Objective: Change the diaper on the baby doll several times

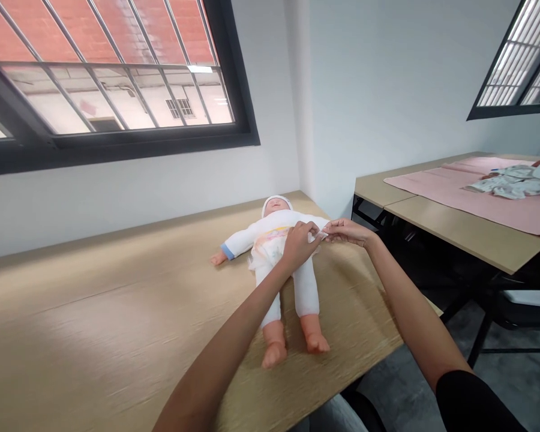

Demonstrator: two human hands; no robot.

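Note:
A baby doll (pixel 306 291) in white clothes lies on its back on the wooden table (pixel 130 312), feet toward me. Around its hips is a white diaper (pixel 269 245) with a pastel print and a yellow strip at the waist. My left hand (pixel 300 245) lies over the diaper's right side, its fingers closed on the edge. Beside it, my right hand (pixel 347 231) pinches a thin white piece at that side, which looks like the diaper's tab. The doll's arm on that side is partly hidden behind my hands.
A second table (pixel 472 237) on the right carries a pink cloth (pixel 432 180) and another doll in patterned clothes (pixel 515 180). Below it stands a dark chair (pixel 522 312) with a white object on the seat. Walls and a barred window (pixel 117 141) rise behind my table.

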